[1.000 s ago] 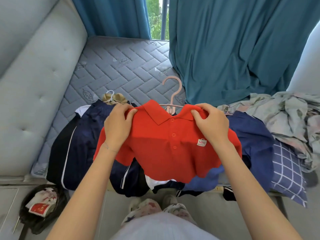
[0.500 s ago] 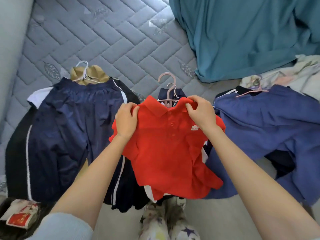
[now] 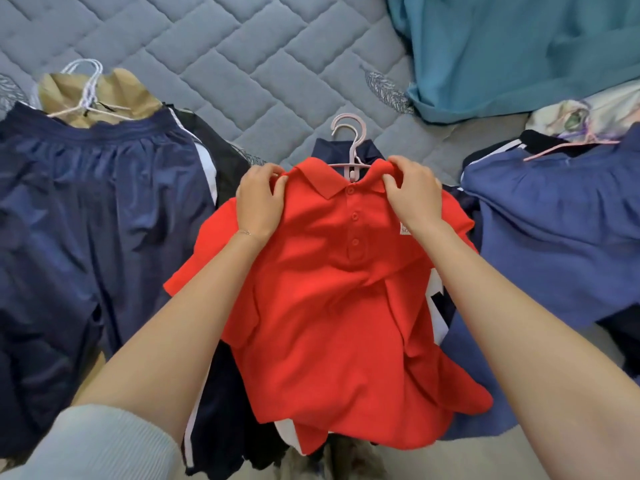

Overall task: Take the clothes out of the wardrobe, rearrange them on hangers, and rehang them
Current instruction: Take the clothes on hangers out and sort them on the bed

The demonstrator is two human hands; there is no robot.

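Observation:
A red polo shirt [image 3: 346, 306] hangs on a pink hanger [image 3: 351, 147] over a pile of dark clothes on the bed. My left hand [image 3: 261, 199] grips the shirt's left shoulder beside the collar. My right hand [image 3: 414, 190] pinches the right shoulder and collar edge. The hanger's hook sticks out above the collar between my hands; its arms are hidden inside the shirt.
Navy trousers [image 3: 86, 237] on a white hanger [image 3: 86, 88] lie at the left over a tan garment. A blue garment [image 3: 554, 237] lies at the right with a pink hanger [image 3: 571, 147]. A teal curtain [image 3: 519, 46] drapes onto the grey quilted mattress [image 3: 225, 53].
The view has tilted down and closer to the bed. Both hands have lowered the red shirt onto the clothes pile, keeping their grip on its shoulders.

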